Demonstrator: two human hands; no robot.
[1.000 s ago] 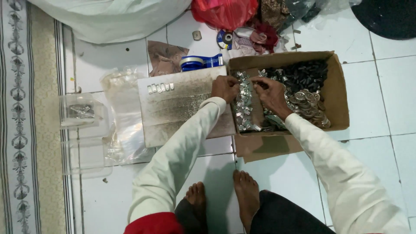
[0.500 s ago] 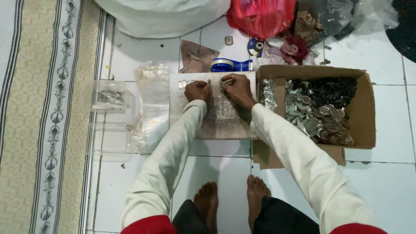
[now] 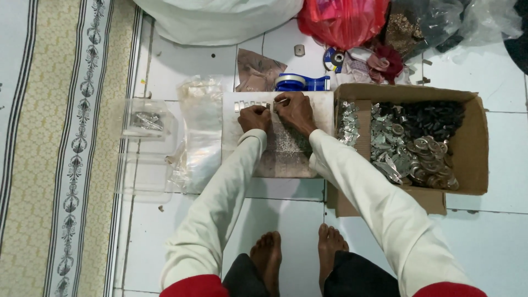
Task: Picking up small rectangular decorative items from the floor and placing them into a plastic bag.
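Both hands (image 3: 278, 114) press small shiny metal pieces (image 3: 250, 104) onto flat board (image 3: 319, 113).

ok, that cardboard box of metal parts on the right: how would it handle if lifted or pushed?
The cardboard box is probably heavy for its size: small metal parts are piled across its floor. Its walls look thin and its flaps lie open, so it may sag if lifted by one edge. On the smooth floor tiles it would likely slide rather than tip.

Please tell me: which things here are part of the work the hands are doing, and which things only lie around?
In the work:
left hand
right hand
flat board under them
row of small metal pieces
cardboard box of metal parts

Lying about:
blue tape dispenser
red bag
clear plastic bags
clear container
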